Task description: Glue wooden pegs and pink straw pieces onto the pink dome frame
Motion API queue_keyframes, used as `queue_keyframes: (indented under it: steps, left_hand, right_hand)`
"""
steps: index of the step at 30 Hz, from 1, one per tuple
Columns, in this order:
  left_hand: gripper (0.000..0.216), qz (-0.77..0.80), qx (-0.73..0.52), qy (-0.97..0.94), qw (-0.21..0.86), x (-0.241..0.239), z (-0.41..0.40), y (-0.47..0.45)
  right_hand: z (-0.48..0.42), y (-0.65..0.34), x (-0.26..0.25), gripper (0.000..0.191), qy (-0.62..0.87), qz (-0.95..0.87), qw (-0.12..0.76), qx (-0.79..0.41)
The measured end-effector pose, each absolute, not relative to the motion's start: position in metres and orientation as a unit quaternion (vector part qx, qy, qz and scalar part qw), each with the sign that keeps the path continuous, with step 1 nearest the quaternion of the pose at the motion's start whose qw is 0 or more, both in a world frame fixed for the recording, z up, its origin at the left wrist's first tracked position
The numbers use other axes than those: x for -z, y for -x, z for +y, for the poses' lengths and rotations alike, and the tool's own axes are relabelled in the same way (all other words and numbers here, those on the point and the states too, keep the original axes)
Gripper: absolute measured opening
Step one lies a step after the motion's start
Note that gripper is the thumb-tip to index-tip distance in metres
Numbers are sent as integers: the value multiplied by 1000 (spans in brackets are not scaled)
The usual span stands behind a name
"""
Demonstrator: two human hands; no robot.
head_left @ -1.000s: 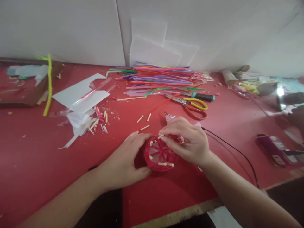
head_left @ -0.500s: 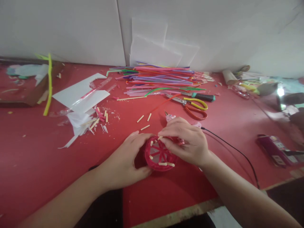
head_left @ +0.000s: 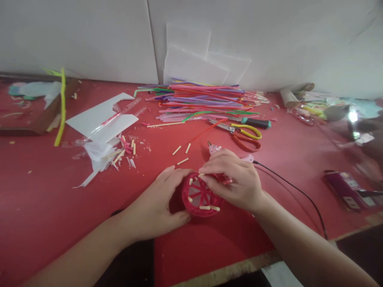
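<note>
1. Near the front edge of the red counter (head_left: pixel 227 247): deep-pink round open frame with spokes meeting at its centre (head_left: pixel 201 213). Between both hands, open face tipped toward the person. Can't tell from where I stand whether its underside touches the counter.
2. Left hand (head_left: pixel 163 201): holds the frame at its left side. Thumb at the near side, fingers around the far side, curved round it, not pressed together.
3. Right hand (head_left: pixel 236 179): thumb and index fingertips pinching a short pale stick (head_left: pixel 201 174) at the far rim. Remaining fingers curled alongside.
4. More short pale stick pieces (head_left: pixel 205 207) sit around the rim, two of them end to end along the near side.
5. Just beyond the frame: three loose pale sticks (head_left: pixel 176 150) on the counter, well clear of the fingers.
6. Partly hidden by the right hand: pink pen-shaped tool with a metal tip (head_left: pixel 214 148), black cable (head_left: pixel 290 179) running off to the right. Can't tell if the hand touches it.
7. Further back: scissors with yellow and red handles (head_left: pixel 231 128), black-and-teal tool handle (head_left: pixel 256 122) just beside them, then a heap of thin multicoloured strands (head_left: pixel 206 99).
8. Far left: white cut sheet (head_left: pixel 92 119), paper and stick scraps (head_left: pixel 97 155) next to it.
</note>
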State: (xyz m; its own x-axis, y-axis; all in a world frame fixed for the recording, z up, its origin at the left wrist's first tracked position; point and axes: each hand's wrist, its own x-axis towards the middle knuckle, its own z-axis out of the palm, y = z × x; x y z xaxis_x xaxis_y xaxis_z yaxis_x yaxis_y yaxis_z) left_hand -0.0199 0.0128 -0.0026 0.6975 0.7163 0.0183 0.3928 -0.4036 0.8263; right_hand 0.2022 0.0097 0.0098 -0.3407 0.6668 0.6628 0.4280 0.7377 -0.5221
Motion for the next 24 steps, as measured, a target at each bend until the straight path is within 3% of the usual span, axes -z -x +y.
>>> queue_keyframes:
  steps: [24]
  left_hand:
    - [65,325,-204,-826,413,6,12,21]
  right_hand:
    - [11,-204,-10,22,324,-820,457,-119]
